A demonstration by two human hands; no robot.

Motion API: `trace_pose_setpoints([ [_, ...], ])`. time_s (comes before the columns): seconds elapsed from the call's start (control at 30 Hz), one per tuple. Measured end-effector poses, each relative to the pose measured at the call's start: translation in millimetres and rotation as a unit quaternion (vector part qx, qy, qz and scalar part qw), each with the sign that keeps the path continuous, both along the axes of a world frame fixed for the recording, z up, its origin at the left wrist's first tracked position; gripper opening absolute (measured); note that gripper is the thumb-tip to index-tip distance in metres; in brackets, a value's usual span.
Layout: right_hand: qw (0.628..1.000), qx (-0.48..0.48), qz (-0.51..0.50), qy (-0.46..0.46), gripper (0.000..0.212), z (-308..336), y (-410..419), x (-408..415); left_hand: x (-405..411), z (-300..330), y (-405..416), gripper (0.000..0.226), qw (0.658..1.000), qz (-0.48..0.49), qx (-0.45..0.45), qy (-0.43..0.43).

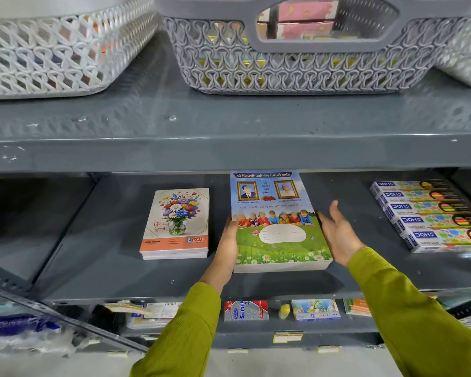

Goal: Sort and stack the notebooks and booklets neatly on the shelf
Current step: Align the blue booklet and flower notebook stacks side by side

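Grey metal shelf (120, 268) in front of you, middle tier. Blue-and-green booklet stack (276, 227) lies flat near the centre, front edge close to the shelf lip. Your left hand (230, 238) is pressed flat along its left edge, fingers extended, not wrapped round anything. Your right hand (336, 232) is spread wide, palm facing the stack's right edge; can't tell if it's touching or just off it. Floral notebook stack (176, 224) sits just left of your left hand, apart from the booklets, squared up. DOMS boxes (430, 213) are fanned out in a row at far right, well apart from the stack. Tier above carries a white basket (52, 50) and a grey basket (297, 63). Tier below holds small packs, mostly hidden by your green sleeves (419, 308).
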State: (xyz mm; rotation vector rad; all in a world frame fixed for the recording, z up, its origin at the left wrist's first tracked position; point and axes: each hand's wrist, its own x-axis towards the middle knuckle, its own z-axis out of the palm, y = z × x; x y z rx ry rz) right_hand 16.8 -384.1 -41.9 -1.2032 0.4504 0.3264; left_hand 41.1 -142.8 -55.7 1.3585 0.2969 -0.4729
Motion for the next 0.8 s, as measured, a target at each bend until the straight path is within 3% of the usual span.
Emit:
trace_pose_setpoints([
  [0.23,1.000,0.009,-0.012,-0.001,0.076,-3.4,-1.9,0.1,-1.6,1.4,0.3,0.045,1.000,0.002,0.011,-0.018],
  [0.33,0.999,-0.042,0.002,0.005,0.074,0.4,-0.9,1.7,-2.9,5.0,0.8,0.052,0.998,-0.018,0.054,-0.030],
  [0.4,0.994,-0.105,0.006,0.024,0.088,12.2,1.2,2.5,-3.8,6.6,6.7,0.083,0.992,-0.056,0.107,-0.031],
  [0.43,0.990,-0.135,0.009,0.027,0.105,18.1,0.9,3.8,-6.6,10.6,11.5,0.096,0.986,-0.075,0.143,-0.036],
  [0.5,0.982,-0.187,-0.020,0.012,0.136,19.8,-8.0,7.7,-23.1,27.7,17.0,0.093,0.970,-0.095,0.210,-0.081],
  [0.53,0.971,-0.235,-0.044,0.012,0.136,26.5,-5.4,5.5,-34.4,37.1,21.5,0.085,0.959,-0.105,0.235,-0.119],
  [0.6,0.940,-0.319,-0.116,-0.031,0.104,51.8,18.6,-7.2,-58.1,50.1,39.2,0.063,0.934,-0.097,0.281,-0.199],
  [0.67,0.915,-0.323,-0.199,-0.139,0.053,69.0,62.6,-21.8,-72.4,65.0,69.0,0.032,0.921,-0.011,0.296,-0.253],
  [0.7,0.913,-0.311,-0.193,-0.182,0.036,74.7,87.6,-27.5,-72.1,70.7,87.7,0.031,0.920,0.050,0.281,-0.270],
  [0.8,0.923,-0.284,-0.077,-0.248,0.039,67.2,157.4,-32.4,-47.7,69.8,147.2,0.036,0.919,0.195,0.202,-0.276],
])
